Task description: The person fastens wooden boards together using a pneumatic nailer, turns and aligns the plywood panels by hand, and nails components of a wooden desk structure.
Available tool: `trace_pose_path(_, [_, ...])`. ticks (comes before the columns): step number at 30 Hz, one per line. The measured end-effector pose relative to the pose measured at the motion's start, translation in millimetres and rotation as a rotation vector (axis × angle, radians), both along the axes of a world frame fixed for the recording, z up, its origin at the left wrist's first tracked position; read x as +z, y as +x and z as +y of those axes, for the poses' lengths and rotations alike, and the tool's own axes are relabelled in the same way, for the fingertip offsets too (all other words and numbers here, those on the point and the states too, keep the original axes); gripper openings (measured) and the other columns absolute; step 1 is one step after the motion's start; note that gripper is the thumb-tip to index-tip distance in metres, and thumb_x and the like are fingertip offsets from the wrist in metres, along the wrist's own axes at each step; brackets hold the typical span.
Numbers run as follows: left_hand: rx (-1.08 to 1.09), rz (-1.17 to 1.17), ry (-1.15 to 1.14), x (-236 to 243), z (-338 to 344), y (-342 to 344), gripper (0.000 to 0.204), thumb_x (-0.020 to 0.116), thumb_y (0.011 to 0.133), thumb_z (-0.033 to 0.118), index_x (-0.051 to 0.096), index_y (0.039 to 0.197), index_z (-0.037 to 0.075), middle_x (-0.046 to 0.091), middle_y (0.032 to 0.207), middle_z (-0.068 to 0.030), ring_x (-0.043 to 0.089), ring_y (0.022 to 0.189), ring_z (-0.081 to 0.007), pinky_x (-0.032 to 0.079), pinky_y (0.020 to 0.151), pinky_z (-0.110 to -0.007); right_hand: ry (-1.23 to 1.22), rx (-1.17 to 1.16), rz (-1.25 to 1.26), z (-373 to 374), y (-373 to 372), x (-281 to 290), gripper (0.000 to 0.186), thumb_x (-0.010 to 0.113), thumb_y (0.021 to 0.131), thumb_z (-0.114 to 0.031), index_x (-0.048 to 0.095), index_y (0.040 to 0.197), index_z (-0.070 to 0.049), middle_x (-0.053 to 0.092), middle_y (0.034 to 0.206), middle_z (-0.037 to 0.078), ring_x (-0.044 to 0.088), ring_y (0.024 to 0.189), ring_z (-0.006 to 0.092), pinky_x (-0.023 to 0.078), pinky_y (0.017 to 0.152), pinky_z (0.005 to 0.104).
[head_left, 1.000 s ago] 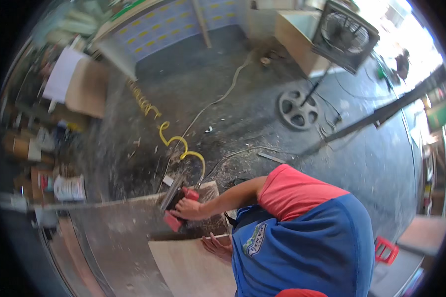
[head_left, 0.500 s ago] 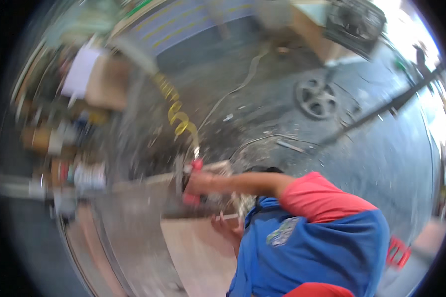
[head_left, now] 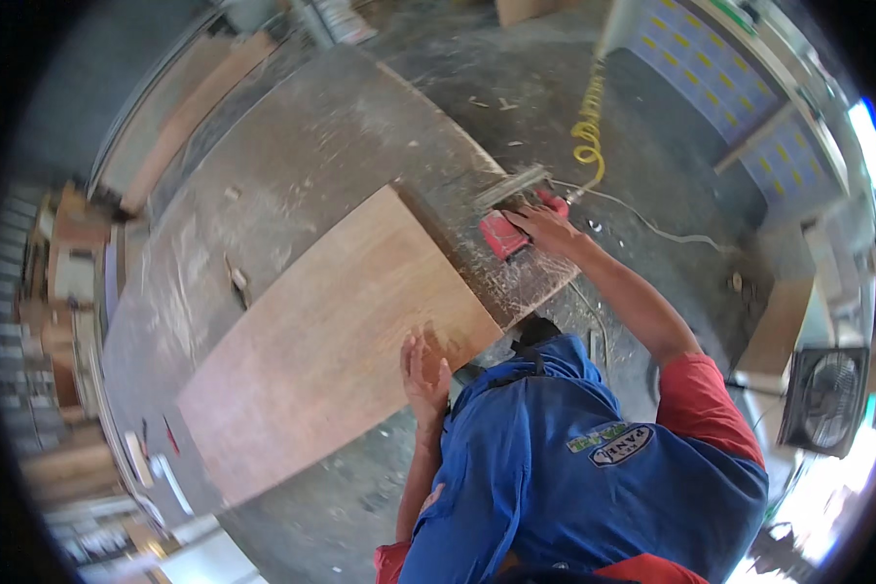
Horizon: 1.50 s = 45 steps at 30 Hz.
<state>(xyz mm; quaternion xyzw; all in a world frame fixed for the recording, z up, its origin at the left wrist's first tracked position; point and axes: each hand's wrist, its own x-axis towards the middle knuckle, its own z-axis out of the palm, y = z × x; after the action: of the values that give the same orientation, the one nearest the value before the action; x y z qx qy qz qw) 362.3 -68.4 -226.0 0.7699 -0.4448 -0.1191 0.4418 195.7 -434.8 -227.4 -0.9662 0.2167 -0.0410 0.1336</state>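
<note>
Right fingers [head_left: 524,218] grasping red nailer [head_left: 500,237], left fingers [head_left: 416,358] outspread over plywood panel [head_left: 331,331], yellow hose [head_left: 590,136] beyond, fan [head_left: 832,397] rightward

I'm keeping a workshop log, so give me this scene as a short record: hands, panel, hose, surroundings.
Left hand: fingers extended at the wooden panel's near edge
Right hand: gripping the red tool
Panel position: flat on the worktable
Yellow hose: coiled, leading to the red tool
Surroundings: fan at picture's right
</note>
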Motion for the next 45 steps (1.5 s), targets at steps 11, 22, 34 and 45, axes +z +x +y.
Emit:
trace_pose_path(11, [1.141,-0.112,-0.109,-5.3,4.9,-74.3,0.065,0.064,0.084,0.009,0.034,0.140,-0.005,0.034,0.145,-0.0259,0.033,0.135,-0.0371,0.027,0.111,-0.042,0.027,0.099,-0.181,3.7,-9.0,40.0,0.068,0.060,0.069,0.007,0.048,0.134,-0.011,0.055,0.119,0.017,0.057,0.102,0.0359,0.046,0.089,0.0442])
trace_pose_path(22, [1.099,0.963,-0.635,1.9,-79.1,-129.5,0.052,0.055,0.086,0.000,0.043,0.136,0.001,0.055,0.128,-0.0075,0.053,0.112,-0.0171,0.040,0.094,-0.030,1.241,-0.074,-0.023,108.9,31.9,-31.5,0.065,0.065,0.090,-0.021,0.033,0.142,-0.002,0.060,0.120,0.017,0.061,0.104,0.0196,0.053,0.081,0.0332])
trace_pose_path(34, [1.033,1.175,-0.537,-16.6,-78.2,-147.9,0.040,0.058,0.089,0.019,0.053,0.128,0.013,0.059,0.118,0.0009,0.051,0.111,-0.0142,0.038,0.090,-0.040,1.411,-0.051,-0.118,126.5,41.5,-44.8,0.052,0.068,0.086,-0.009,0.042,0.130,0.002,0.063,0.110,0.014,0.061,0.098,0.0173,0.051,0.081,0.0301])
trace_pose_path(45, [1.271,1.304,-0.699,-53.5,-67.6,-153.6,0.045,0.060,0.088,0.022,0.046,0.129,0.015,0.058,0.117,-0.0039,0.054,0.109,-0.0184,0.043,0.086,-0.037,1.537,-0.007,0.068,138.2,23.1,-49.9,0.056,0.072,0.082,-0.011,0.041,0.127,0.001,0.061,0.111,0.014,0.061,0.097,0.0196,0.054,0.071,0.0311])
